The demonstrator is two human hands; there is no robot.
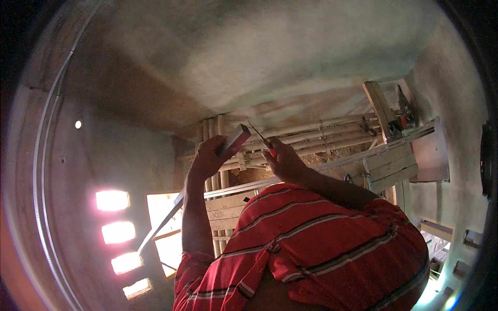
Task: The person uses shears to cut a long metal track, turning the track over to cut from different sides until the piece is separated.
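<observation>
In my left hand (208, 157), raised in the middle of the view, is a metal bar (238, 138) with a box-like section and a dark end. Its lower part is hidden by the fingers. Just to the right, my right hand (286, 161) is closed around a slim pointed hand tool (263, 139) with a red handle; its exact kind is too dark to make out. The tool's tip stands close to the end of the bar, apparently apart from it. A pale metal strip (165, 221) slants behind my left forearm; whether it joins the held bar I cannot tell.
Bamboo poles (337, 130) and wooden planks (228, 212) form a platform below. Long metal strips (373, 151) lie across it. An upright plank (379, 110) and some tools (404, 122) are at the right. Plastered walls surround me, with bright openings (118, 232) at left.
</observation>
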